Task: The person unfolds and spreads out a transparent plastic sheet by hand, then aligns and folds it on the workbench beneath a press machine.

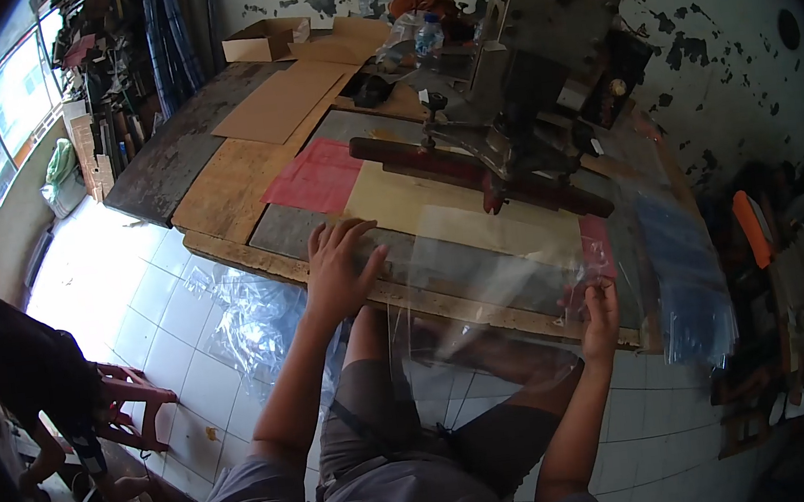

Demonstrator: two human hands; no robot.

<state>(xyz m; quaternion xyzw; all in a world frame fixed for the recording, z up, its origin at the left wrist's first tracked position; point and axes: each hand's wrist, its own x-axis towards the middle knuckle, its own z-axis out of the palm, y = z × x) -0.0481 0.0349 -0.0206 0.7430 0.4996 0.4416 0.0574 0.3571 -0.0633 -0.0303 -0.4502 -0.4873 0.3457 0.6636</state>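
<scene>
My right hand (601, 313) pinches the right edge of a transparent plastic sheet (487, 311), which hangs over the front edge of the machine table. At the table's front edge, left of the sheet, my left hand (340, 262) has its fingers apart and holds nothing. Beyond both hands a pale yellow board (436, 203) lies flat on the metal bed, with a pink-red sheet (318, 176) at its left. A smaller pink-red piece (597, 248) shows near my right hand. Over the yellow board stretches the long dark bar (482, 176) of a press machine (538, 50).
Stacked bluish plastic sheets (686, 270) hang at the table's right end. Brown cardboard (279, 102) and an open carton (264, 40) lie at the back left. Crumpled plastic (248, 321) covers floor below. A pink stool (138, 396) stands left, a water bottle (428, 38) behind.
</scene>
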